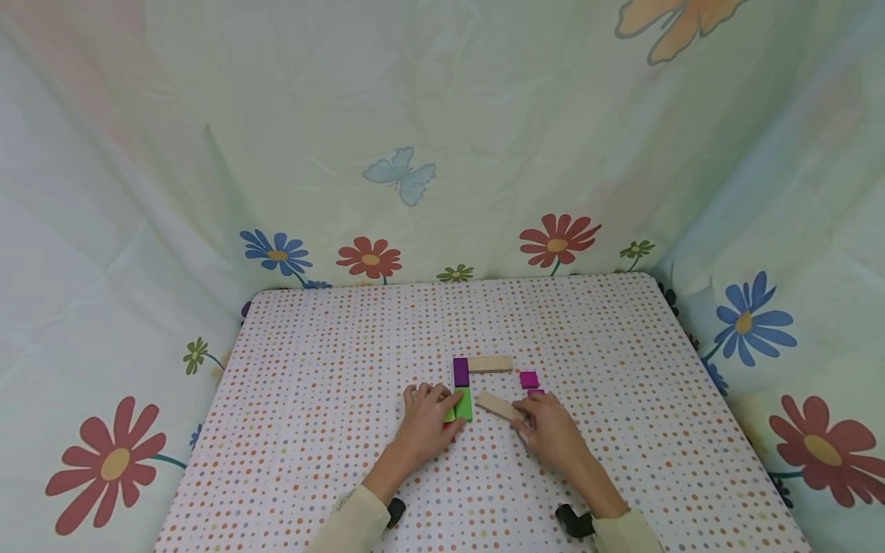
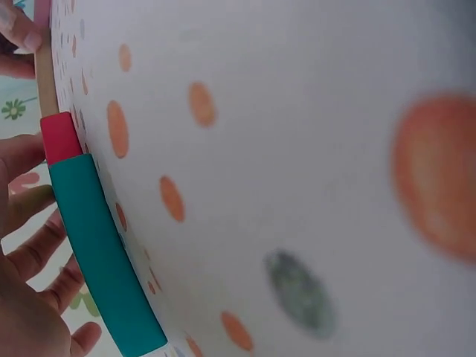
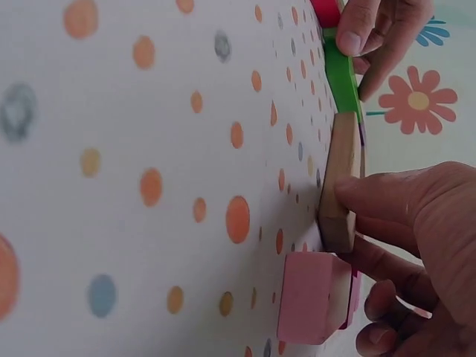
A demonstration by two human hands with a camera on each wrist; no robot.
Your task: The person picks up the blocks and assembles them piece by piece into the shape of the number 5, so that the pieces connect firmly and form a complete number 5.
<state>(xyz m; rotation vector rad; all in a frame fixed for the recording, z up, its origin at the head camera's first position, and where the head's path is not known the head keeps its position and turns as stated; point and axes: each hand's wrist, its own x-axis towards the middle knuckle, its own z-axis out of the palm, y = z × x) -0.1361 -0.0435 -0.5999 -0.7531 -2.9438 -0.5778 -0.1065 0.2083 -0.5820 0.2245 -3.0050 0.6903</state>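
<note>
My left hand (image 1: 425, 422) holds a green block (image 1: 464, 403) at the left of the layout, thumb and forefinger on it; another green piece partly shows beneath. A purple block (image 1: 461, 372) adjoins the green one's far end, and a plain wooden block (image 1: 490, 365) extends rightward from it. My right hand (image 1: 553, 430) pinches a second plain wooden block (image 1: 498, 405) by its right end, slanted beside the green one. In the left wrist view, a teal block (image 2: 104, 253) and a red block (image 2: 61, 137) lie end to end along my left fingers; the hand mostly hides them from the head view.
Just beyond my right hand lies a magenta block (image 1: 528, 379), with another magenta piece (image 1: 535, 392) partly hidden. A pink block (image 3: 305, 297) sits near the right fingers in the right wrist view. The dotted table (image 1: 332, 353) is backed by a flowered curtain (image 1: 442, 115).
</note>
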